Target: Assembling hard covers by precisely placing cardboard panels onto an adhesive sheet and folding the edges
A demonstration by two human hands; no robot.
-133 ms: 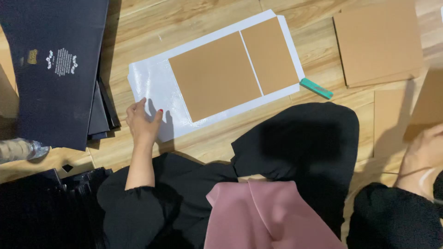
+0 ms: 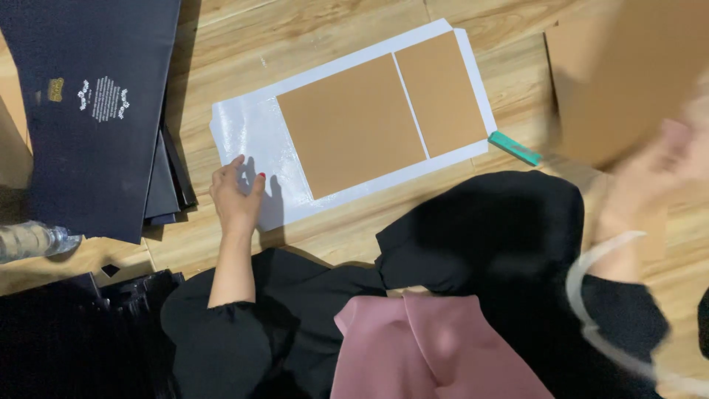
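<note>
Fingers of the left hand (image 2: pixel 235 193) lie spread and flat on the near-left corner of a white glossy sheet (image 2: pixel 255 129) — pressing it to the wooden floor (image 2: pixel 310 37), gripping nothing. On that sheet sit two brown cardboard panels side by side: the large panel (image 2: pixel 351 125) toward the centre and the narrow panel (image 2: pixel 441 92) at about 1 o'clock from it, a thin white gap between them. A small teal tool (image 2: pixel 515 148) lies on the floor just off the sheet's right end, at 3 o'clock. The right hand (image 2: pixel 650 174) is raised at 3 o'clock and badly blurred; it is at the lower edge of a big brown board (image 2: pixel 628 74), but whether it grips it cannot be told. Black printed sheets (image 2: pixel 96 111) are stacked at 9 o'clock, with a clear plastic bottle (image 2: pixel 33 240) below them.
</note>
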